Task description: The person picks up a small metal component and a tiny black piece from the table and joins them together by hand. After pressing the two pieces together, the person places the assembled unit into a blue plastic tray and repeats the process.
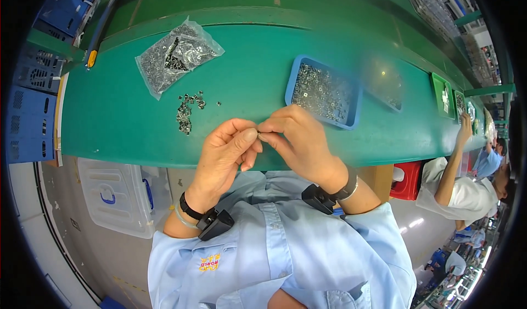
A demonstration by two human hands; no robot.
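Both hands meet at the near edge of the green table (247,62), fingertips pinched together. My left hand (226,149) and my right hand (299,141) hold a tiny dark piece (258,134) between thumbs and forefingers; its kind is too small to make out. Left of them lies a loose pile of small dark and shiny metal pieces (185,115). Beyond it is a clear plastic bag (178,56) filled with similar small parts. To the right of my hands, a blue tray (351,123) contains many small silvery square pieces (318,92).
A blurred tray (387,89) and a green tray (443,96) stand farther right. Co-workers (466,191) sit along that side. Blue crates (32,123) border the left end, near a yellow-tipped tool (92,58). A lidded clear box (112,196) is on the floor.
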